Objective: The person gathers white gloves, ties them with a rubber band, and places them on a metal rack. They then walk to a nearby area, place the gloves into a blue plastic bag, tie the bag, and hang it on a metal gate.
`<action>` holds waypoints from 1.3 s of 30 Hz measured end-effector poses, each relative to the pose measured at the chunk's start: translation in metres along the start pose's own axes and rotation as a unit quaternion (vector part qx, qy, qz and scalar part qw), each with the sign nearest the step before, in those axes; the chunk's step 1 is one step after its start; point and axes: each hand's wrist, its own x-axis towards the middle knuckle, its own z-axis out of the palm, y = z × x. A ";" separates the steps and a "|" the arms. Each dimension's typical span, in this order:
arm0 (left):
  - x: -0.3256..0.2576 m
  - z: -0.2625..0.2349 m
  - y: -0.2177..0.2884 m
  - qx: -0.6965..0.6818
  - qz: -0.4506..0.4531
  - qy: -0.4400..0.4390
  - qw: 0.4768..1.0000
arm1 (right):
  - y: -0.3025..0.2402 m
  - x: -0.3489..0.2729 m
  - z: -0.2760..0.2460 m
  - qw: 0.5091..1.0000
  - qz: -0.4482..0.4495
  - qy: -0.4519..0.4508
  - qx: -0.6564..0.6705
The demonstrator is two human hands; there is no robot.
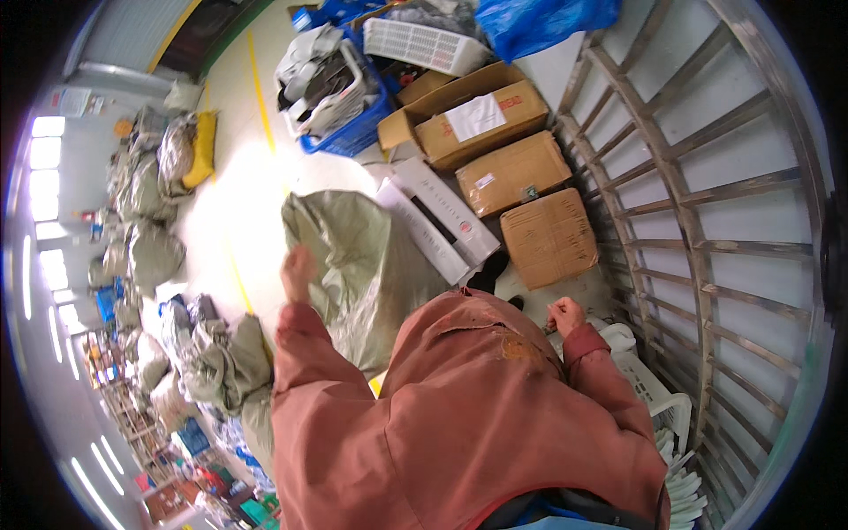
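Note:
A large greenish woven sack (353, 256) stands on the floor in front of me, its mouth gaping and its side creased. At the sack's left edge is my left hand (299, 272), raised and blurred; whether its fingers grip the rim cannot be told. My right hand (565, 315) hangs to the right of my body with its fingers curled together, above a white plastic basket (649, 380). Anything in those fingers is hidden or too small to name. A flat white printed carton (442, 221) leans beside the sack's right side.
Brown cardboard boxes (549, 238) line up along a metal rack (698, 238) on the right. Beyond them are a blue crate (340, 137) with a filled white basket and a blue plastic bag (548, 26). Several stuffed sacks (155, 256) are piled at the left, past a yellow floor line (258, 88).

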 end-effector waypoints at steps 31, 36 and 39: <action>-0.233 -0.198 -0.264 0.270 -0.245 0.050 0.930 | 0.050 -0.034 0.301 0.941 0.151 -0.241 -0.185; -0.273 -0.128 -0.206 0.369 0.065 -0.087 0.923 | 0.013 -0.025 0.360 0.945 0.096 -0.229 -0.214; -0.289 -0.091 -0.169 0.327 0.147 -0.190 0.914 | -0.022 -0.027 0.410 0.946 -0.014 -0.187 -0.266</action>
